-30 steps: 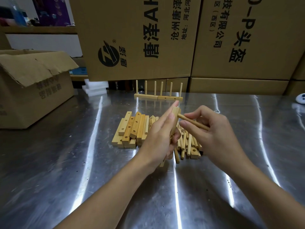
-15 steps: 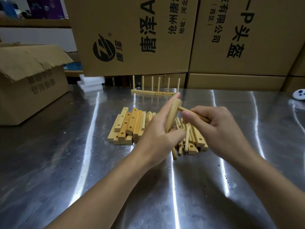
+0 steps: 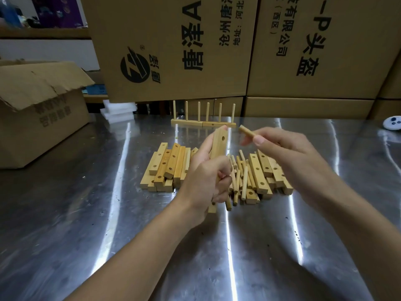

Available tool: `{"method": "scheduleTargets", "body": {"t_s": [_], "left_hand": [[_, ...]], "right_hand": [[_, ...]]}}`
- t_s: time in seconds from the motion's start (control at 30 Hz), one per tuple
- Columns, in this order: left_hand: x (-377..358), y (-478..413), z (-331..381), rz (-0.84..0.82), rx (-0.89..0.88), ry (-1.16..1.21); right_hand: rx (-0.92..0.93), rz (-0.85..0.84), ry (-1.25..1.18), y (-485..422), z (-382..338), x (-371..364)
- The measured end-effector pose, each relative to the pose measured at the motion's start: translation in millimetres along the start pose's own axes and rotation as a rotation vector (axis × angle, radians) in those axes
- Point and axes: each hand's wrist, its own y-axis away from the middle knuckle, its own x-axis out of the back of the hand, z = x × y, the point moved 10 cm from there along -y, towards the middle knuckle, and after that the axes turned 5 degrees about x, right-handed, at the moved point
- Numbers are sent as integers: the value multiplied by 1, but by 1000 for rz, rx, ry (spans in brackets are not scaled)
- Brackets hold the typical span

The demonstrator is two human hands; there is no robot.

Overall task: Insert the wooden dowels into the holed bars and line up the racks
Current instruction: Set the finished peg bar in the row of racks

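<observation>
My left hand [image 3: 205, 179] grips a holed wooden bar [image 3: 219, 141] held nearly upright, one hole showing near its top. My right hand [image 3: 288, 153] pinches a wooden dowel [image 3: 246, 131], whose tip sits just right of the bar's top hole, a small gap apart. Below the hands lie a stack of holed bars [image 3: 167, 168] on the left and a heap of loose dowels [image 3: 240, 177] with more bars [image 3: 263, 170] on the right. Two finished racks [image 3: 202, 122], each bar carrying three upright dowels, stand end to end at the back.
The steel table [image 3: 86, 213] is bordered at the back by large printed cardboard boxes [image 3: 173, 51]. An open carton [image 3: 41, 109] sits at the left, white foam pieces [image 3: 118, 110] behind it, and a small white device [image 3: 392, 122] at the far right edge.
The dowel's tip was against the bar's top before; now my right hand has drawn it back to the right, leaving a gap. The bar has turned so its hole faces me.
</observation>
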Motion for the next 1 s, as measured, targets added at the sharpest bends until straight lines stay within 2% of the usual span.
{"method": "scheduleTargets", "body": {"t_s": [0.17,0.27,0.47,0.63,0.77,0.9,1.0], "left_hand": [[0,-2,-4,-61,42,115],[-1,0,-3,-70,44,103],[-3,2,-1,-71,34,71],[-4,2,4,-85,19,63],[3,1,8,-10,-32,-86],[16,6,16,147,-141,-431],[16,8,15,168,-164,-518]], "right_hand": [[89,77,-208,3,-6,14],[149,119,-200,5,-15,11],[110,23,-166,7,-12,-14],[159,66,-86,6,-15,-14],[143,41,-35,8,-13,-16],[124,43,113,9,-12,-17],[96,41,225,8,-10,-13]]}}
